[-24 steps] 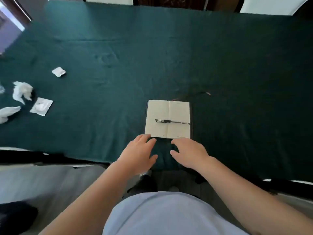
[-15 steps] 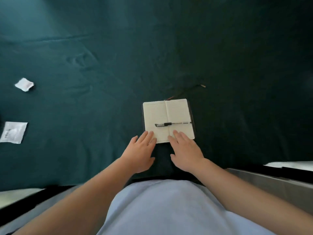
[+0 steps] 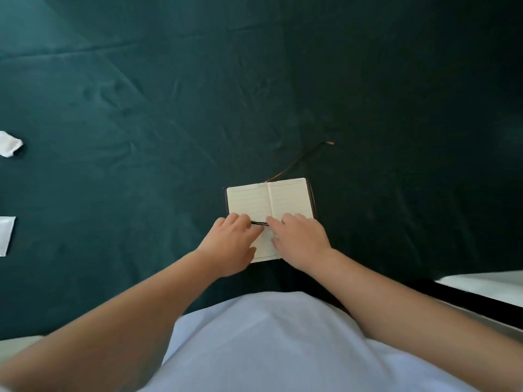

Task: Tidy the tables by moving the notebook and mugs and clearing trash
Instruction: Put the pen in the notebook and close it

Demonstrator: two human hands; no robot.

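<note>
A small open notebook [image 3: 266, 200] with cream lined pages and a dark cover lies on the dark green tablecloth [image 3: 169, 108] near the front edge. A black pen [image 3: 259, 223] lies across its pages, mostly hidden by my fingers. My left hand [image 3: 230, 247] rests on the left page with fingertips at the pen's left end. My right hand [image 3: 300, 240] lies on the right page with its fingers over the pen's right part. Whether either hand grips the pen is unclear. A thin ribbon bookmark [image 3: 300, 159] trails from the notebook's top toward the back right.
Two white scraps of paper trash lie at the left edge: a crumpled piece [image 3: 10, 144] and a flat packet [image 3: 5, 236]. A white surface with a dark rim [image 3: 481, 287] shows at the right below the table's edge.
Both hands have moved forward from the notebook's near edge onto its pages and now cover the pen. The view has shifted closer and to the right.
</note>
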